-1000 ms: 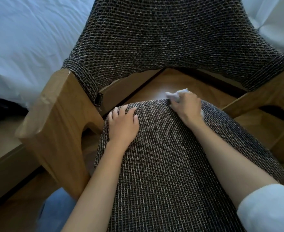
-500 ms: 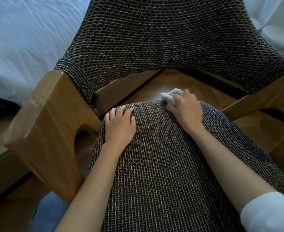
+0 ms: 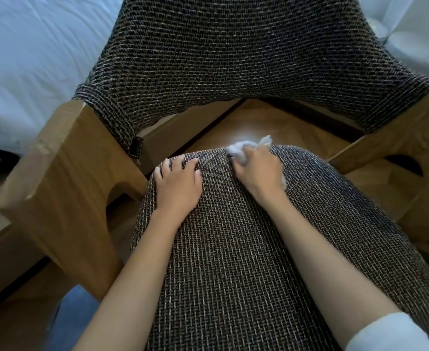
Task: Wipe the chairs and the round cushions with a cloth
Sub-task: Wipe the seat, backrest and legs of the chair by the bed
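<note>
A round cushion (image 3: 233, 249) in dark woven fabric fills the lower middle of the head view, lying on the wooden seat of a chair. The chair's backrest (image 3: 233, 59) has the same weave and spans the top. My left hand (image 3: 178, 183) rests flat on the cushion's far left edge with its fingers spread. My right hand (image 3: 259, 171) grips a crumpled white cloth (image 3: 241, 149) and presses it on the cushion's far rim, beside my left hand.
Thick wooden armrests stand at the left (image 3: 64, 178) and right (image 3: 410, 138). The bare wooden seat (image 3: 271, 122) shows behind the cushion. White bedding (image 3: 31, 59) lies behind the chair at the left, more at the top right.
My right hand has slid the cloth a little leftward along the cushion's far rim, closer to my left hand. My left hand stays where it was.
</note>
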Demonstrator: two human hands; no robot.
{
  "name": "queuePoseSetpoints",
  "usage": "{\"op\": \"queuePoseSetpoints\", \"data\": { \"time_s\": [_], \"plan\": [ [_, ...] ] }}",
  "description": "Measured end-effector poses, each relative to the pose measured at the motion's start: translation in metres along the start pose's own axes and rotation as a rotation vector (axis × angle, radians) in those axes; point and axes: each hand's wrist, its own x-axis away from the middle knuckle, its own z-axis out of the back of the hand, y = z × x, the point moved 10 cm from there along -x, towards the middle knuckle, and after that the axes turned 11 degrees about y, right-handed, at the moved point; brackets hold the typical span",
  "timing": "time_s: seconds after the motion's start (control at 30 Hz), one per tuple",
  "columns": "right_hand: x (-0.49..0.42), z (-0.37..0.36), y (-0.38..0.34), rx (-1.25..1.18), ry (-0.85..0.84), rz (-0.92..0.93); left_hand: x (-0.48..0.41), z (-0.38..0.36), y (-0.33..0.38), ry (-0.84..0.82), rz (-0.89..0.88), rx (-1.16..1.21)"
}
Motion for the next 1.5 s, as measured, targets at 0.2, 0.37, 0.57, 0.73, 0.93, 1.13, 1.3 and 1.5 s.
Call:
{"op": "queuePoseSetpoints", "data": {
  "time_s": [0.2,0.37,0.57,0.73,0.93,1.13,1.3,1.5],
  "plan": [
    [0.015,0.005,-0.022,-0.114,-0.024,0.244,0.001,0.000,0.001,0.001,-0.009,-0.002],
    [-0.017,0.025,0.083,0.027,0.066,0.151,0.001,-0.001,0.001,0.006,-0.022,-0.014],
    [-0.021,0.015,0.100,-0.008,-0.021,-0.031,0.002,-0.003,0.005,-0.015,-0.035,-0.030],
    [0.037,0.016,-0.007,-0.265,-0.125,0.231,0.007,-0.008,0.016,-0.044,-0.099,-0.064],
    [0.019,0.040,0.051,-0.107,-0.023,0.170,0.011,-0.010,0.024,-0.069,-0.152,-0.072],
    [-0.001,0.051,0.123,0.033,0.069,-0.146,0.025,-0.019,0.049,-0.145,-0.318,-0.039],
    [0.065,0.048,0.035,-0.123,0.017,0.065,0.027,-0.022,0.065,-0.157,-0.401,-0.006],
    [0.052,0.081,0.111,0.018,0.084,-0.008,0.033,-0.020,0.066,-0.160,-0.409,0.002]
  ]
}}
